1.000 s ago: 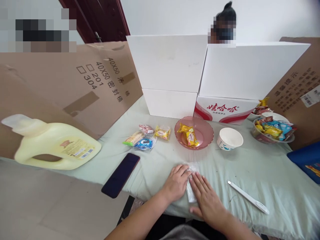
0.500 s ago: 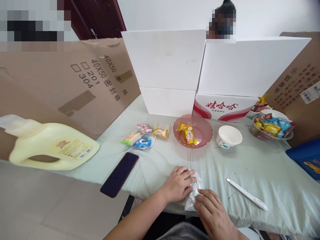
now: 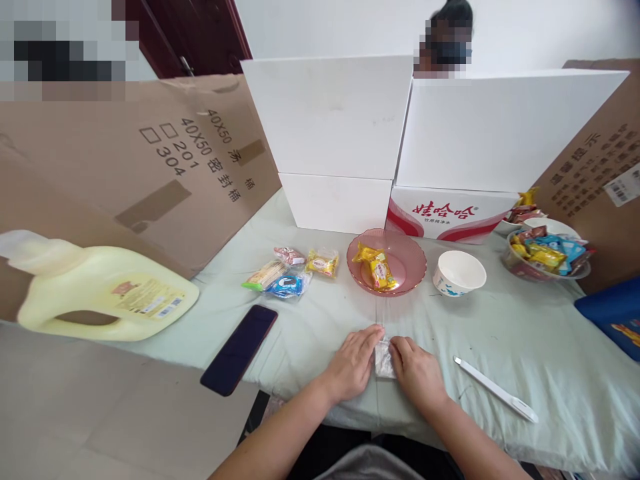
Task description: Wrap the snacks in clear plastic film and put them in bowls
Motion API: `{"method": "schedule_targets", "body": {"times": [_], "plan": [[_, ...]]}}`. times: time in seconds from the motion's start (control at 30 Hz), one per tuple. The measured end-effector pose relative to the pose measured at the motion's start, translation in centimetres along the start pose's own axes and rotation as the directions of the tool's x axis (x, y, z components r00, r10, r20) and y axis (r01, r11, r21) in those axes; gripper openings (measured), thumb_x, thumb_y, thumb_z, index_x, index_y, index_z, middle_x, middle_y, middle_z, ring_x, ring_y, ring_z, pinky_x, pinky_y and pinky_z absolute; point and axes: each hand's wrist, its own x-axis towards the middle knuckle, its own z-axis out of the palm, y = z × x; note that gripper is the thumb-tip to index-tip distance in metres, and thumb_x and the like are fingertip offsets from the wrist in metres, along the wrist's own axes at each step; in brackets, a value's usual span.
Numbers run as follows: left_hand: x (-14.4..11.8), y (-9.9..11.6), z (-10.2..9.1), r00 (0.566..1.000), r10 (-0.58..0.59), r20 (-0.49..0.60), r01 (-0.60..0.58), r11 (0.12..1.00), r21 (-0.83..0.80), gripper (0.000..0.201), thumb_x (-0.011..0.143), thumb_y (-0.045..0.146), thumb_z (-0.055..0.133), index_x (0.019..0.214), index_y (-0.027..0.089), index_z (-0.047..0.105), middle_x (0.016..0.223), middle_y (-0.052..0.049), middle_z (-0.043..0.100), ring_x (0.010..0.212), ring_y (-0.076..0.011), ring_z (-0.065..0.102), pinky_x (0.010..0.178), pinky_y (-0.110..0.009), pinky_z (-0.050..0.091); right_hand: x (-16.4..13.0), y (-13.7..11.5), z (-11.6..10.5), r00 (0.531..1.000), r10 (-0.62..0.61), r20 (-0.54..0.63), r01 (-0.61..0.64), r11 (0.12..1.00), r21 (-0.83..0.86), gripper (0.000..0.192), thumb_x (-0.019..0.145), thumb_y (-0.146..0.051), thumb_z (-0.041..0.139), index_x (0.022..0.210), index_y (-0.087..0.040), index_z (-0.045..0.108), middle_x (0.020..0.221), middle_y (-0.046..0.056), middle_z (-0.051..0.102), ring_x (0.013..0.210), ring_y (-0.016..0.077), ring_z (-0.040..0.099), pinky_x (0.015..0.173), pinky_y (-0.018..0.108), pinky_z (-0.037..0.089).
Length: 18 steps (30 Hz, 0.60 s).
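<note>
A clear, crinkled plastic bag lies folded small on the cloth between my hands. My left hand rests flat along its left side, fingers stretched out and fingertips at the far edge. From the right, my right hand has its fingers curled onto the bag and grips its right edge. Just beyond is a pink glass bowl with yellow-wrapped snacks in it. A white paper cup stands to its right. A white utility knife lies right of my right hand.
Several wrapped snacks and a dark phone lie on the left, near a pale yellow jug. White boxes wall off the back, a person's head behind them. Bowls of snacks and a blue container are at right.
My right hand has moved forward, and the near end of the plastic bag is folded up, making it shorter. My left hand's fingers have drawn together at its left side.
</note>
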Motion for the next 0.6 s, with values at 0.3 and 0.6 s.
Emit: {"method": "schedule_targets", "body": {"times": [0.3,0.6], "plan": [[0.4,0.7,-0.7,0.998,-0.050,0.030,0.051,0.999,-0.013,0.029,0.094,0.026,0.048,0.122,0.018,0.051,0.138,-0.015,0.046,0.125,-0.0272,0.047,0.102,-0.047,0.044,0.6,-0.6,0.6,0.999,0.035,0.012,-0.034,0.995,-0.098,0.021,0.097,-0.020,0.039,0.085,-0.019,0.056,0.074,0.002,0.061,0.057,0.0135,0.058,0.049,0.026,0.026],[0.8,0.9,0.0,0.993,-0.115,-0.022,0.116,0.993,0.017,0.032,0.077,0.021,0.068,0.107,0.017,0.057,0.119,-0.011,0.056,0.118,-0.0293,0.047,0.103,-0.050,0.043,1.2,2.2,-0.9,0.992,0.048,-0.118,-0.063,0.990,-0.128,0.015,0.094,-0.018,0.044,0.099,-0.017,0.059,0.096,0.011,0.061,0.087,0.0233,0.057,0.076,0.035,0.043]]}}
